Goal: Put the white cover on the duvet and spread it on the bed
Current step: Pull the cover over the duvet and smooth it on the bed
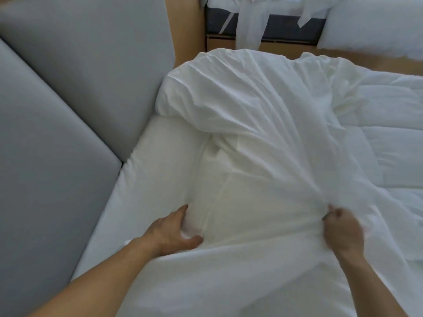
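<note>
Grey padded wall panels point(57, 110) stand left of the bed point(146, 179). A second bed point(274, 24) and a pillow point(370, 26) lie beyond. The white cover point(251, 110) lies wrinkled and bunched on the bed, partly over the puffy duvet point(393, 138). The left hand point(171, 229) grips the cover's edge. The right hand point(343, 232) pinches gathered folds.

Single view, from the camera worn on my head. It faced forward and steeply down, over my forearms onto the bed. Range was close: my left hand point(174, 229) and right hand point(343, 232) sat low in frame, both gripping the crumpled white fabric duvet cover point(251, 124) that filled the centre. The wide lens bent the grey padded panels point(57, 110) at left. The top edge reached the tan wooden floor point(183, 24).
</note>
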A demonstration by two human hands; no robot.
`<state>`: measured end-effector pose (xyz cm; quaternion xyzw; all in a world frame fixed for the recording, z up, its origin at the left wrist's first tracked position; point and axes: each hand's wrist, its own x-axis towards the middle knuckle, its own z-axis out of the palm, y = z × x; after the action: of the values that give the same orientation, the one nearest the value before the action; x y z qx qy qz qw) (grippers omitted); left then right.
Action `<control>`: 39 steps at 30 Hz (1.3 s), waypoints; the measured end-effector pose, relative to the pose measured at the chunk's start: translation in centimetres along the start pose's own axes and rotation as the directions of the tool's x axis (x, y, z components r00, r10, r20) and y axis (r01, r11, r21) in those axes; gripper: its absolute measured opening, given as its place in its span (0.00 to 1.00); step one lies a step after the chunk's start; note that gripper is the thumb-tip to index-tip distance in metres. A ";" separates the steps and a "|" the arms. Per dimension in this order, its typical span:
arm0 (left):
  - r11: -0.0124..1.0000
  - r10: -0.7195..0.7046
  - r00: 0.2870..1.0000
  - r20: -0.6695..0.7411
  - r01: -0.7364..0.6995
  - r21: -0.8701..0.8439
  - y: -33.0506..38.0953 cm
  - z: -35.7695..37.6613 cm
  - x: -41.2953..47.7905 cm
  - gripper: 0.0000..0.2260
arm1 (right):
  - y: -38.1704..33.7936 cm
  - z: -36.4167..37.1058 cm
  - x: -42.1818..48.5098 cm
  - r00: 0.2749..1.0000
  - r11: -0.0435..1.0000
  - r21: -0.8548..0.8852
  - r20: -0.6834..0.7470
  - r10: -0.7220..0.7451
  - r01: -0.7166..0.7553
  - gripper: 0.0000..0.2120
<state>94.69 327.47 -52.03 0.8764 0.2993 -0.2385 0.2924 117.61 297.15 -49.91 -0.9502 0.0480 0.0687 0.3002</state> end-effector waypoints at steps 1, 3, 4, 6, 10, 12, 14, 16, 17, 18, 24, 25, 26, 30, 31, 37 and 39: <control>1.000 0.002 1.000 -0.001 -0.002 0.013 0.0 -0.1 -0.1 0.50 | 0.5 0.5 0.7 0.989 0.988 -0.153 0.146 0.035 -0.012 0.16; 0.999 -0.007 0.999 0.054 0.005 0.042 -0.3 -0.5 -0.3 0.52 | -0.2 1.0 0.8 0.966 0.944 -0.328 0.250 0.058 0.029 0.10; 0.999 -0.018 0.995 0.099 0.013 0.053 -0.5 -0.7 -0.4 0.54 | -0.7 1.2 0.9 0.977 0.944 -0.322 0.215 0.001 0.070 0.08; 0.999 -0.045 0.985 0.168 0.040 0.036 -0.8 -0.7 -0.7 0.58 | -2.7 2.1 0.8 0.980 0.959 -0.206 0.084 -0.182 0.196 0.19; 0.976 -0.089 0.995 0.034 0.080 0.203 -0.3 0.7 -0.7 0.46 | -7.7 4.4 -0.2 0.919 0.927 -0.016 0.144 -0.368 0.374 0.32; 0.982 -0.083 0.990 -0.109 0.100 0.159 0.1 0.3 -0.4 0.25 | -8.7 6.1 -0.2 0.893 0.936 -0.108 0.352 -0.280 0.336 0.40; 0.985 -0.141 0.952 -0.270 0.107 -0.137 -0.1 -1.5 -0.5 0.18 | -8.8 7.2 0.2 0.883 0.941 -0.210 0.446 -0.149 0.265 0.33; 0.879 -0.280 0.860 -0.427 0.051 -0.474 -1.4 -4.8 -1.3 0.16 | -9.7 7.3 0.2 0.899 0.961 -0.140 0.405 -0.166 0.240 0.17; 0.822 -0.351 0.802 -0.484 0.017 -0.569 -2.6 -6.6 -1.8 0.12 | -10.5 7.2 0.0 0.907 0.964 -0.039 0.349 -0.235 0.265 0.13; 0.775 -0.431 0.736 -0.523 0.005 -0.632 -4.0 -8.3 -2.4 0.09 | -11.6 6.9 -0.5 0.911 0.949 0.074 0.267 -0.315 0.307 0.12; 0.728 -0.634 0.569 -0.524 0.209 -0.653 -10.8 -9.4 -2.4 0.22 | -14.5 7.8 -3.6 0.878 0.882 -0.059 0.151 -0.455 0.467 0.11; 0.705 -0.668 0.584 -0.461 0.300 -0.642 -11.7 -8.3 -1.6 0.19 | -13.2 9.0 -3.4 0.885 0.894 -0.179 0.310 -0.346 0.412 0.11; 0.689 -0.691 0.609 -0.388 0.394 -0.609 -12.3 -7.3 -0.9 0.17 | -11.8 9.9 -3.2 0.875 0.890 -0.257 0.415 -0.249 0.376 0.11; 0.767 -0.632 0.754 -0.177 0.576 -0.282 -11.4 -6.3 1.3 0.40 | -8.0 10.6 -2.7 0.885 0.926 -0.185 0.404 -0.233 0.328 0.27; 0.807 -0.582 0.794 -0.175 0.538 -0.243 -10.4 -6.7 2.1 0.48 | -7.3 10.2 -2.3 0.903 0.936 -0.165 0.358 -0.236 0.310 0.33; 0.911 -0.402 0.898 -0.181 0.372 -0.177 -5.5 -7.5 8.1 0.47 | 0.1 6.2 2.2 0.986 0.901 -0.432 0.125 0.107 -0.043 0.53; 0.941 -0.321 0.934 -0.156 0.296 -0.167 -4.7 -6.6 9.2 0.51 | 2.1 5.6 3.2 0.964 0.887 -0.439 0.138 0.227 -0.146 0.60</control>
<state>99.69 338.35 -54.53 0.8136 0.4746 -0.1793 0.2839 119.95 298.52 -56.20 -0.9730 0.0953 0.1941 0.0813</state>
